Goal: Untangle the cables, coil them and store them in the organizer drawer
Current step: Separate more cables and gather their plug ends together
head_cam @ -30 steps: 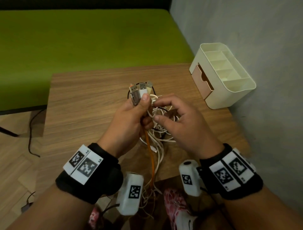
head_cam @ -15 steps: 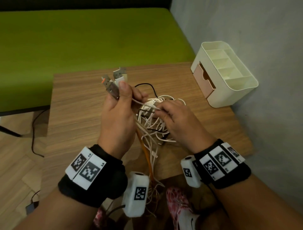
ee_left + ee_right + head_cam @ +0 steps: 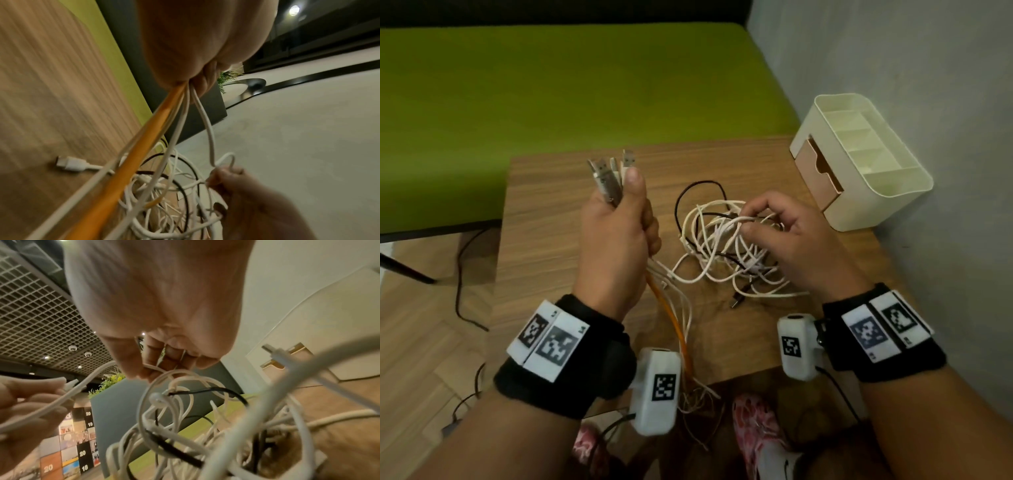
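In the head view, the left hand (image 3: 616, 240) stands in the middle of the frame, its fingers wrapped tight round a bundle of cable ends whose metal USB plugs (image 3: 610, 173) stick up above the thumb. Out of the bottom of that fist an orange cable (image 3: 671, 318) and several white ones run down toward the lower edge of the frame. Right of centre, the right hand (image 3: 787, 246) pinches a white strand between thumb and curled fingers, at the top of the tangled heap of white and black cables (image 3: 722, 246) lying on the wood-grain worktop (image 3: 551, 219). At the upper right, the cream plastic organizer (image 3: 859, 161) sits on the worktop beside the grey wall, well apart from the heap, its tan drawer (image 3: 818, 174) facing the cables; whether it is pulled out at all I cannot tell. A green surface (image 3: 551, 85) fills the upper left. In the left wrist view, the orange cable (image 3: 131, 164) and white cables leave the closed fist at top centre, and a white connector (image 3: 72, 164) lies on the worktop at lower left. In the right wrist view, the right hand's fingertips (image 3: 152, 369) nip a white loop above the tangle, with the organizer's drawer (image 3: 287, 356) at right.
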`<state>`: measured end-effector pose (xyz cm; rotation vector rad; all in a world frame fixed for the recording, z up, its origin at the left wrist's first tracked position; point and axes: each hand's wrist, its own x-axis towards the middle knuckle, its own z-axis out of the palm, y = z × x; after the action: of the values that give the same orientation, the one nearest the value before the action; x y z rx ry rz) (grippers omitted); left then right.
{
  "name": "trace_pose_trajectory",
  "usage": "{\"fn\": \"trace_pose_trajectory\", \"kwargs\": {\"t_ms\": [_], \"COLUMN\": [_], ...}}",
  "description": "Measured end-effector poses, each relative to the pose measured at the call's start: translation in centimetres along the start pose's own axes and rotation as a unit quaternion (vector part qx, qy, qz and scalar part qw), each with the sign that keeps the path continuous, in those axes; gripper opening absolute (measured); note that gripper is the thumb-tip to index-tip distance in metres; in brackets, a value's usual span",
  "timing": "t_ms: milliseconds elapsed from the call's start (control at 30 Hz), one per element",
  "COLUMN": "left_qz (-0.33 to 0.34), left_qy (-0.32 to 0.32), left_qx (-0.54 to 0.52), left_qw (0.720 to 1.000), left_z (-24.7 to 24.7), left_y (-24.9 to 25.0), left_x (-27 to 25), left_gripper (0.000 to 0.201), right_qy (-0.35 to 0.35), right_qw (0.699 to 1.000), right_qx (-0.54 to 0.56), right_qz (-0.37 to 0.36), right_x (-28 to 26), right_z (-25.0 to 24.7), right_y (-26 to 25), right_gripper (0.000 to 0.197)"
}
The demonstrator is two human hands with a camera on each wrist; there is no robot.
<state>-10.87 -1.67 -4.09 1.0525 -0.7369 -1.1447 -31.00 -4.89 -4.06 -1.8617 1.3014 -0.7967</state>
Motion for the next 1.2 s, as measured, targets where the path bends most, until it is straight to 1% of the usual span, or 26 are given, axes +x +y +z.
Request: {"fn": "trace_pose_trajectory", "kwargs": {"t_ms": [67,133,200,300,367,400,433,533,600,633,700,767,800,833,900,967,1000,1067,1133,1200], "left_qz": [-0.011,-0.017,-0.006,0.009,0.007,0.005,0.002,-0.002,0.012,0.019,0.014,-0.002,0.000,0.004,0.000,-0.020,-0.033,-0.052,-0.055,-0.049], "left_qy": [-0.010,-0.025,-0.057,-0.102,-0.115,-0.120,-0.123,-0.125,-0.119,-0.121,-0.129,-0.127,-0.120,-0.110,-0.080,-0.058,-0.063,-0.102,-0.153,-0.182], "left_qx": [0.034,0.073,0.128,0.177,0.184,0.193,0.201,0.217,0.199,0.180,0.112,0.014,-0.016,-0.021,0.034,0.147,0.195,0.248,0.277,0.317], "left_qw": [0.999,0.997,0.990,0.979,0.976,0.974,0.972,0.968,0.973,0.976,0.985,0.992,0.993,0.994,0.996,0.987,0.978,0.962,0.947,0.929], "left_z": [0.0,0.1,0.7,2.2,2.7,2.8,2.8,2.5,2.3,2.2,1.7,0.5,-0.4,-1.4,-2.8,-2.9,-2.4,-1.1,-0.1,0.5], "left_y": [-0.2,-0.6,-1.0,-1.4,-1.7,-1.8,-1.8,-1.7,-1.7,-1.6,-0.9,0.6,1.3,1.9,2.2,1.5,1.1,0.8,0.5,0.2], "left_x": [0.0,-0.2,-0.6,-1.4,-1.6,-1.5,-1.5,-1.2,-1.0,-1.0,-1.0,-0.7,-0.3,0.2,0.8,0.7,0.4,-0.4,-0.9,-1.0], "left_gripper": [0.036,0.035,0.033,0.019,0.007,0.005,0.005,0.019,0.017,0.016,0.014,0.012,0.017,0.023,0.028,0.023,0.019,0.015,0.010,0.009], "right_qy": [0.002,0.015,0.026,0.036,0.050,0.059,0.067,0.074,0.063,0.048,-0.008,-0.072,-0.092,-0.098,-0.088,-0.080,-0.080,-0.075,-0.060,-0.039], "right_qw": [0.999,0.999,0.996,0.992,0.990,0.990,0.988,0.987,0.987,0.989,0.996,0.992,0.986,0.981,0.984,0.987,0.986,0.981,0.979,0.981], "right_qx": [0.025,0.005,-0.029,-0.039,-0.032,-0.029,-0.027,-0.017,-0.005,0.000,-0.013,-0.093,-0.139,-0.165,-0.152,-0.139,-0.146,-0.169,-0.180,-0.171], "right_qz": [-0.020,-0.051,-0.076,-0.114,-0.125,-0.128,-0.133,-0.144,-0.145,-0.136,-0.086,-0.034,-0.013,0.006,0.017,-0.010,-0.030,-0.065,-0.074,-0.077], "right_x": [-0.1,-0.1,-0.1,-0.1,-0.1,-0.1,-0.1,-0.1,-0.1,-0.1,-0.1,0.1,0.2,0.3,0.4,0.6,0.6,0.7,0.7,0.7], "right_z": [-0.1,0.2,0.9,1.5,1.6,1.5,1.6,1.6,1.6,1.6,1.6,1.4,1.3,1.1,1.0,1.4,1.7,2.1,2.2,2.0], "right_y": [0.0,0.2,0.4,0.7,0.7,0.7,0.8,0.7,0.6,0.6,0.9,1.7,2.1,2.4,2.5,1.9,1.5,1.1,1.1,1.1], "right_gripper": [0.006,0.007,0.005,0.008,0.010,0.010,0.010,0.007,0.009,0.013,0.027,0.040,0.043,0.043,0.039,0.038,0.040,0.041,0.039,0.035]}}
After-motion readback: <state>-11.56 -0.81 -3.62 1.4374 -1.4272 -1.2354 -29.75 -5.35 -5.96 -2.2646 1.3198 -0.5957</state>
